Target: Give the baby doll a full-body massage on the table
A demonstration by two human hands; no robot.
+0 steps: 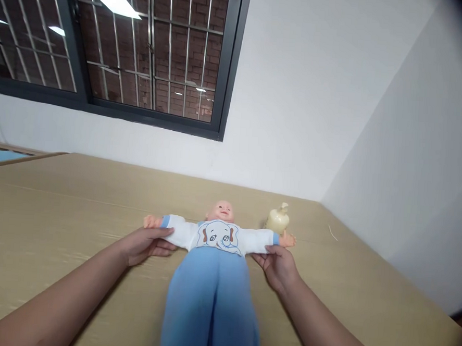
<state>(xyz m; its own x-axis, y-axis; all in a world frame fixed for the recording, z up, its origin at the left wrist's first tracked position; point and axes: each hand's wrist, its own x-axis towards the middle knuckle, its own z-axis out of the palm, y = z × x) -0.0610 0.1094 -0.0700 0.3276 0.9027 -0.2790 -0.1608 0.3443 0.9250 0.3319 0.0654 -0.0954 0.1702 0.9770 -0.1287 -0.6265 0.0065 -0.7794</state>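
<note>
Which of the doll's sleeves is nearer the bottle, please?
The sleeve in the right hand; its blue cuff lies near the bottle, while the other sleeve, in the left hand, points away.

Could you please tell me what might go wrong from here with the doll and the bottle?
The pump bottle stands just behind the doll's outstretched sleeve, near the right hand, so a sideways swing of that arm could tip it. Both the left hand and the right hold the doll by its sleeves, so a hard pull might stretch the fabric.
</note>
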